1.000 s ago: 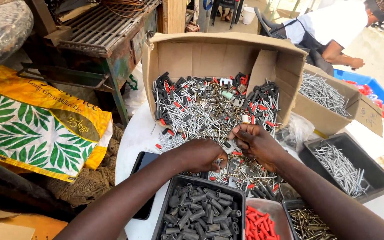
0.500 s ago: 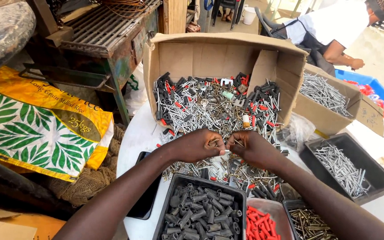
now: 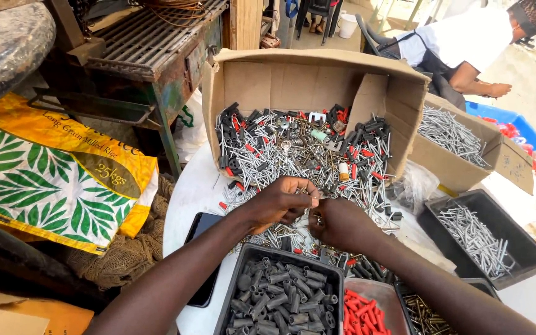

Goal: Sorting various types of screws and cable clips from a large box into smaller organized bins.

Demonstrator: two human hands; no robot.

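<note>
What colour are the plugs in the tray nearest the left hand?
Dark grey plugs, clearest in the head view.

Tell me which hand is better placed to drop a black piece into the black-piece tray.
Left, probably. The left hand sits directly above the tray of black pieces; the right hand lies further right, nearer the red pieces.

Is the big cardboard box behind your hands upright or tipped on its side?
Tipped on its side: the cardboard box opens toward the camera, and mixed nails and plugs spill onto the white table.

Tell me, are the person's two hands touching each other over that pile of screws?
Touching. The head view shows the left hand and right hand meeting at the fingertips, no gap visible, above the mixed pile.
</note>
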